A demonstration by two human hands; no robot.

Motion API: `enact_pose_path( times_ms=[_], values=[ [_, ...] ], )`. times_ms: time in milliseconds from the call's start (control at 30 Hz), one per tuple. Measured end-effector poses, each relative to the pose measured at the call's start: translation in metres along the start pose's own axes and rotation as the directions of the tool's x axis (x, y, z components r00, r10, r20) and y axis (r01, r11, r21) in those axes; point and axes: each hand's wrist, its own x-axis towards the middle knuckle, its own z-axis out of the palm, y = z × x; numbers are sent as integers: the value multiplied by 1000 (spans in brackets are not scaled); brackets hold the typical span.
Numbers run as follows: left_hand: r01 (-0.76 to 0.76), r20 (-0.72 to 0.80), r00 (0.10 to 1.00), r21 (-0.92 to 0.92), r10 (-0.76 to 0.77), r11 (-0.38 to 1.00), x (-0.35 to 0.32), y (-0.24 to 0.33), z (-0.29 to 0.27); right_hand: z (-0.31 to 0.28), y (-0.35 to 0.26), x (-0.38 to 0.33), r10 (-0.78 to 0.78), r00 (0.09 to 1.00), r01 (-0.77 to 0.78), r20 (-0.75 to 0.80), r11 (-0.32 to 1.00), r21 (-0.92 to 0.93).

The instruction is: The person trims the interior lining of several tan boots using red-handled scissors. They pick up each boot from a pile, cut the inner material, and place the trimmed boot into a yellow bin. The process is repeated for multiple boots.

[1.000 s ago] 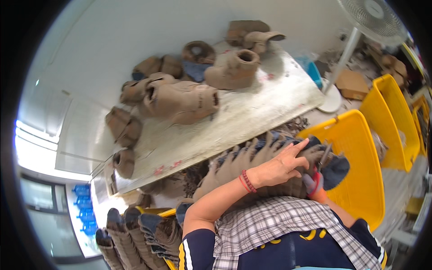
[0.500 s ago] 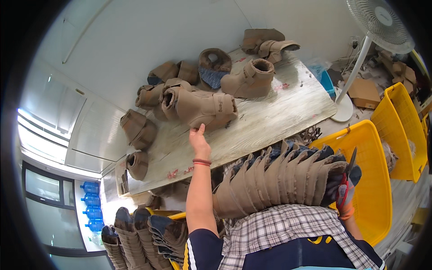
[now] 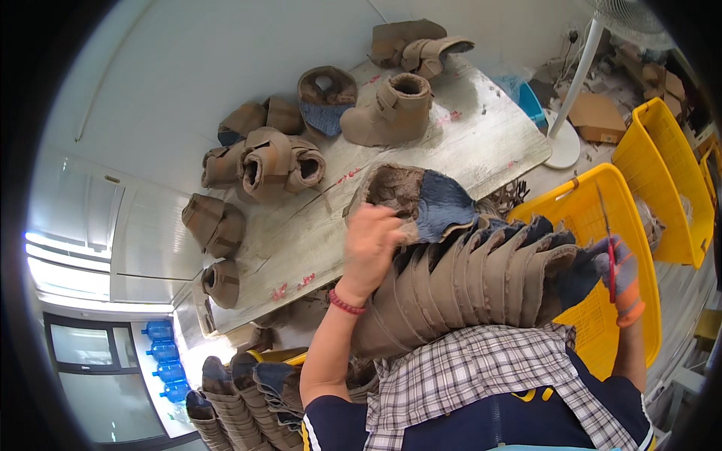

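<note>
My left hand, fingers curled, grips the near edge of a brown boot upper tilted at the table's front edge. Brown fleece lining and a blue fabric sole side show on it. In my right hand, in a grey and orange glove, are red-handled scissors, blades pointing up. Against my checked apron lies a long row of nested boot uppers, between my two arms. The end of the row is beside the gloved hand.
More brown boots stand and lie on the pale wooden table. At the right are a yellow basket, another yellow basket, a cardboard box and a white fan stand. Further nested uppers stand at lower left.
My left hand has brought a boot upper from the table group toward the near edge, its fleece lining now showing. My right hand with the scissors has moved right and up from the row's end.
</note>
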Motion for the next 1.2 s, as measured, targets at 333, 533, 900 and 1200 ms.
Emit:
enact_pose_path(
  times_ms=[333,533,900,1200],
  values=[
    [643,553,96,-670,-828,-372,-60,-111,6,-5,-53,34,-426,905,354,22,721,-596],
    [396,703,226,-699,-674,-596,-54,-83,17,48,-97,85,-639,670,694,378,359,-624],
    [293,660,263,-750,-704,-593,-66,-82,27,208,-147,148,-46,535,845,844,43,-533],
    [293,644,214,-759,-734,-581,-66,-77,29,246,-146,166,-50,435,900,899,-22,-436]
  ],
)
